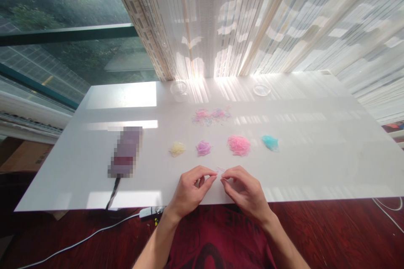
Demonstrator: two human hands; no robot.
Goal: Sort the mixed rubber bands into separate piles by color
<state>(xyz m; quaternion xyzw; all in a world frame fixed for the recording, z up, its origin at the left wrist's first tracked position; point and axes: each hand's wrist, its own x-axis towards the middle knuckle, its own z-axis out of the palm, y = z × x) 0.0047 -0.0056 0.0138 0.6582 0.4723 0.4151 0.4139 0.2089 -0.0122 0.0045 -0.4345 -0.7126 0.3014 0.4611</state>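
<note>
My left hand (pixel 193 187) and my right hand (pixel 244 189) face each other just above the table's front part, thumb and forefinger pinched on each. What sits between the fingertips is too small to make out. A few thin pinkish strands (pixel 220 169) show right beyond the fingertips. In a row past my hands lie sorted heaps of thin strands: a yellow heap (pixel 177 149), a purple heap (pixel 204 148), a larger pink heap (pixel 239 145) and a turquoise heap (pixel 270 142). Farther back spreads a loose mixed-colour heap (pixel 211 115).
A clear round container (pixel 179 89) and a clear round lid (pixel 261 90) stand near the back edge of the white table (pixel 315 159). A blurred-out dark device (pixel 128 151) with a black strap lies left. Curtains (pixel 214 21) hang behind; a white cable (pixel 94 232) runs below.
</note>
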